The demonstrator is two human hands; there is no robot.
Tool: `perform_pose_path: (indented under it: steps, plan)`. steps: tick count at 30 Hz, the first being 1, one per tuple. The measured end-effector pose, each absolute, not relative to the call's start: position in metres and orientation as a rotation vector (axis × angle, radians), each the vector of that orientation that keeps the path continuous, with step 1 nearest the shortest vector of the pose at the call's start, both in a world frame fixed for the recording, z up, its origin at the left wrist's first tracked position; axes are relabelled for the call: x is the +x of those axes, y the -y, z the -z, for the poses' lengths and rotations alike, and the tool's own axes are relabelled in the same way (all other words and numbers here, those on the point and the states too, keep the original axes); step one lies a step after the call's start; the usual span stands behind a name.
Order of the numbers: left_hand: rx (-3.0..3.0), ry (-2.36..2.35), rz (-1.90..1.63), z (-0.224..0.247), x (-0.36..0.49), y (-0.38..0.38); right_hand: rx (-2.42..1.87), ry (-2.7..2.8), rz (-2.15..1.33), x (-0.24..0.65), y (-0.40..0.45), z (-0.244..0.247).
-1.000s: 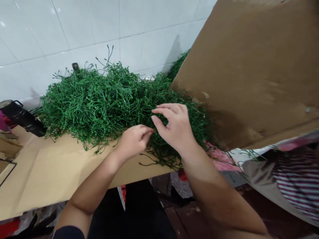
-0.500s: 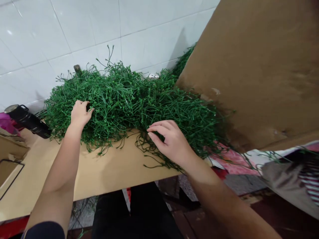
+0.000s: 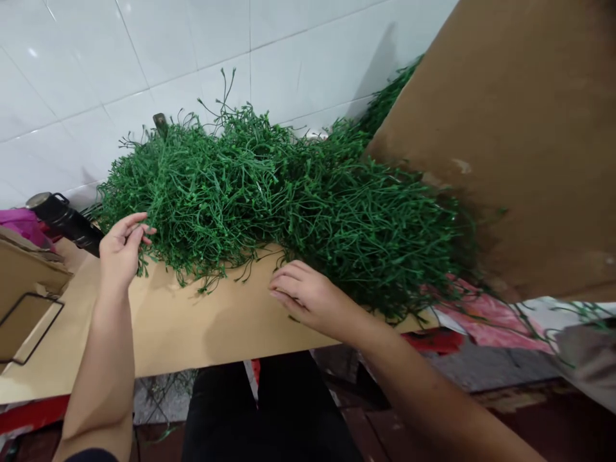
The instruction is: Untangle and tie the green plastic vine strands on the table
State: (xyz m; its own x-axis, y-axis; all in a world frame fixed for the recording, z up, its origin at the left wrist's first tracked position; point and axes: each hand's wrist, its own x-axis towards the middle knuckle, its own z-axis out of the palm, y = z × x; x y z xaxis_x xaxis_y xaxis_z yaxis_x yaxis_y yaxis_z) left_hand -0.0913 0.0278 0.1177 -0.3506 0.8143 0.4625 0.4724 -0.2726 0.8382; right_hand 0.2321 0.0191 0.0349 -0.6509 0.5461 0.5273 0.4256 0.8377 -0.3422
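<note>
A big tangled heap of green artificial plant stems (image 3: 226,186) with small forked tips lies along the cardboard-topped table. My left hand (image 3: 122,247) is at the heap's left edge, thumb bent against curled fingers. Whatever small thing it pinches, if any, is too unclear to name. My right hand (image 3: 308,295) rests low over the cardboard at the heap's front edge, fingers and thumb drawn together. A short bit of green shows beneath it, but the inside of its grip is hidden.
A black flask (image 3: 65,221) leans at the left beside an open cardboard box (image 3: 29,276) with a black wire frame (image 3: 43,330). A large cardboard sheet (image 3: 520,141) rises on the right. White tiled wall (image 3: 312,70) stands behind; pink cloth (image 3: 495,317) lies at the right.
My left hand has come out of the heap, moving left and slightly down. My right hand has shifted down and left, its fingers closer together; loose stems there no longer show. The view has shifted.
</note>
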Motion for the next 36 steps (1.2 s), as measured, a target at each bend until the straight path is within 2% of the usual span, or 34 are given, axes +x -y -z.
perform_pose_path:
  steps: [10, 16, 21, 30, 36]
  plan:
    - [1.099, -1.519, -1.495, -0.03, -0.034, 0.049, -0.584, 2.388, -0.436, 0.186, -0.005, -0.034]
    - [0.653, -1.2, -1.477, -0.021, -0.006, 0.056, -0.714, 2.201, -0.776, 0.149, 0.016, -0.027]
    - [0.592, -0.931, -1.412, -0.012, -0.003, 0.053, -0.845, 2.09, -0.919, 0.14, 0.022, -0.012]
    - [0.602, -1.023, -1.289, -0.012, 0.005, 0.055, -0.938, 2.092, -0.864, 0.143, 0.015, 0.005]
    - [0.771, -1.125, -1.294, 0.001, 0.003, 0.051, -0.879, 1.835, -1.067, 0.142, 0.012, 0.011]
